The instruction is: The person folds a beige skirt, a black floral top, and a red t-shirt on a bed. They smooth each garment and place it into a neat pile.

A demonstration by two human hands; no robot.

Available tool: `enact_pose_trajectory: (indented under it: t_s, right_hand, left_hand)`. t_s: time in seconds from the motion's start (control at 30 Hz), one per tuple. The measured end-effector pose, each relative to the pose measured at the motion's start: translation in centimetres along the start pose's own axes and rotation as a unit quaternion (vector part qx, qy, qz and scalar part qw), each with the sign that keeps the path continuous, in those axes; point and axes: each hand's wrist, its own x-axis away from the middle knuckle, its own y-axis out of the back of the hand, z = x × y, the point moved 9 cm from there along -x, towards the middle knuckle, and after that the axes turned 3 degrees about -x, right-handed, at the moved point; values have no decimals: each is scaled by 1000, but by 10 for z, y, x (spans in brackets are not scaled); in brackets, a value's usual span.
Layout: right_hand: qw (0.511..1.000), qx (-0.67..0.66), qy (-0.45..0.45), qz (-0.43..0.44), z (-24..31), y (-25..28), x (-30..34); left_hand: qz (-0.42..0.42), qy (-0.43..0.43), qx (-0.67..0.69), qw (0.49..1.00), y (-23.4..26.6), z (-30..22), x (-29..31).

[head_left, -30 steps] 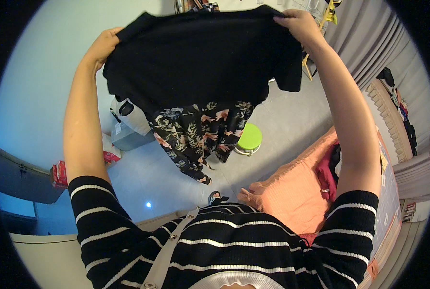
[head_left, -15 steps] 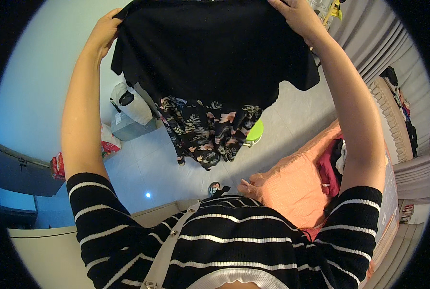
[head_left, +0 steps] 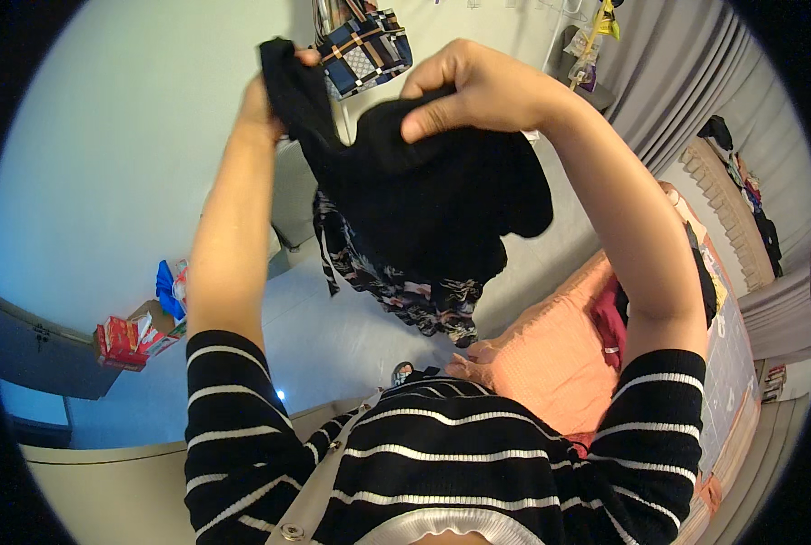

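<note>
A black short-sleeved dress (head_left: 423,191) with a floral skirt (head_left: 405,295) hangs in front of me, held up by both hands. My left hand (head_left: 264,104) grips its upper left part; black cloth covers most of those fingers, and a fingertip shows beyond it. My right hand (head_left: 469,91) pinches the upper edge between thumb and curled fingers. The cloth sags between the two hands and drops in loose folds, with the skirt's lower edge above the floor.
To the right lies a bed with a peach cover (head_left: 551,363) and a dark red garment (head_left: 611,322). Red packages (head_left: 122,343) stand by the left wall. A checked bag (head_left: 364,54) hangs ahead. Grey curtains (head_left: 678,73) hang at the right.
My hands have come closer together and lower, the right one moving left. The dress, spread wide before, now sags and bunches between them. The checked bag has come into view.
</note>
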Motion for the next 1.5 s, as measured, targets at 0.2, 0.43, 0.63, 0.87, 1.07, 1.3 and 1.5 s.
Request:
enact_pose_trajectory:
  t_s: [0.2,0.43,0.63,0.87,1.07,1.3,1.5]
  right_hand:
    - [925,276,154,-210,9,48,10]
    - [954,190,60,-224,8,68,22]
    - [950,190,20,-248,0,87,41]
    - [933,152,-87,-314,1,120,79]
    - [922,177,-20,-344,19,126,99]
    - [923,188,-106,-319,33,139,111]
    - [934,90,-240,-248,-21,140,154]
  left_hand:
    - [84,108,18,990,-115,65,-6]
    - [150,126,37,980,-166,80,-24]
    - [179,107,21,978,-210,73,-28]
    - [33,-45,98,994,-215,44,-19]
    - [146,-208,-397,882,-227,53,4]
    - [229,-11,-446,865,-221,64,-7]
    - [228,-34,-367,901,-187,48,-72]
